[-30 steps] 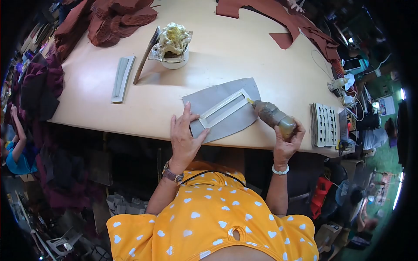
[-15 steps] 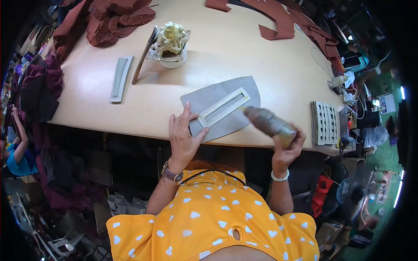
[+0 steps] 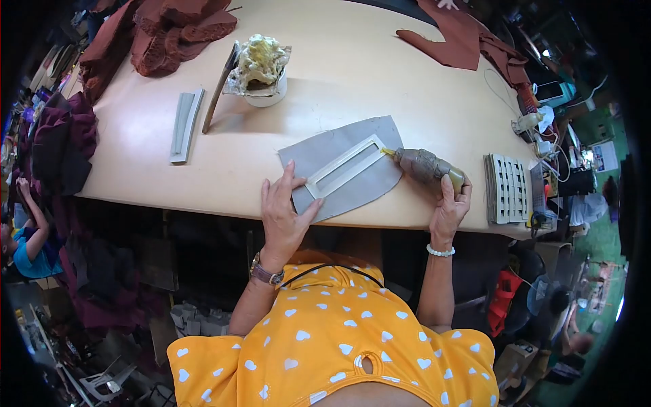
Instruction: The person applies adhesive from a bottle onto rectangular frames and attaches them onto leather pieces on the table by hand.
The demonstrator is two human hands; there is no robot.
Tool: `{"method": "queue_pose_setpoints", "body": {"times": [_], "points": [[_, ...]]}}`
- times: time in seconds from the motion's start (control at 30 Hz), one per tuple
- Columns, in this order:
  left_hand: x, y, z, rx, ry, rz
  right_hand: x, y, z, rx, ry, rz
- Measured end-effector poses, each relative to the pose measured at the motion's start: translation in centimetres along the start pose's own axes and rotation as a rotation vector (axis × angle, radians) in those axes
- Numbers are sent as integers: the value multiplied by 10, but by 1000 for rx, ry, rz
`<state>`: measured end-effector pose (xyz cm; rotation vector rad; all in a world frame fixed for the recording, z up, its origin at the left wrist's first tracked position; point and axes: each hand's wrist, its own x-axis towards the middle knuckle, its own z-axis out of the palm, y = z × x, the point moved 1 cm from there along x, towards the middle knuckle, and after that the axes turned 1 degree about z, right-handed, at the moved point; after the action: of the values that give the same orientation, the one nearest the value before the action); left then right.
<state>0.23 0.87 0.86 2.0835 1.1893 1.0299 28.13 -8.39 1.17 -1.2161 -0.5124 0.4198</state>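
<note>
On a grey fabric piece [image 3: 352,139] near the table's front edge lies a pale rectangular frame [image 3: 337,171] with a long slot, set at a slant. My left hand [image 3: 283,211] steadies its lower left end between thumb and index finger, the other fingers spread. In my right hand [image 3: 451,209] is a squeeze bottle [image 3: 428,166] wrapped in brown tape, tilted so its yellowish nozzle points left. The nozzle tip is at the frame's upper right end; whether it touches I cannot tell.
A white tub [image 3: 268,95] topped with a yellowish crusted mass stands behind, a stick [image 3: 218,91] leaning on it. Pale strips [image 3: 182,129] lie left. A slotted stack [image 3: 507,190] sits right. Rust-coloured cloth [image 3: 180,34] is piled at the back; another person's hand [image 3: 446,4] shows there.
My right hand has moved slightly right and the bottle has swung up, bringing its nozzle to the frame's end. My left hand stays put. At the back right, rust-coloured cloth has shifted and another person's hand appears.
</note>
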Motion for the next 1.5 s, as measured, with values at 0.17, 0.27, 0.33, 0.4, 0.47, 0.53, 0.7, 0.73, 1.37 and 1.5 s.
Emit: {"method": "queue_pose_setpoints", "body": {"times": [0.17, 0.27, 0.33, 0.4, 0.47, 0.53, 0.7, 0.73, 1.37, 1.5], "points": [[1, 1, -2, -8, -5, -2, 1, -2, 3, 27, -22, 30], [0, 0, -1, -8, -11, -4, 0, -2, 2, 25, -41, 48], [0, 0, -1, -4, -10, 0, -1, -1, 0, 11, -56, 38], [0, 0, -1, 0, -9, 3, -3, 0, -1, -10, -69, 30], [0, -1, -1, 1, -7, 9, -6, 1, -2, -37, -79, 19], [0, -1, -1, -3, -8, 5, -10, 1, 0, -27, -87, 31], [0, 0, -1, 1, -17, -3, -21, -2, 7, -82, -111, 21], [0, 0, -1, 1, -14, 1, -23, -3, 8, -99, -117, 10], [0, -4, -2, -50, 1, -10, -86, -10, 43, 126, -204, 351], [0, -3, -2, -56, 5, -2, -62, -10, 17, 426, -157, 548]]}}
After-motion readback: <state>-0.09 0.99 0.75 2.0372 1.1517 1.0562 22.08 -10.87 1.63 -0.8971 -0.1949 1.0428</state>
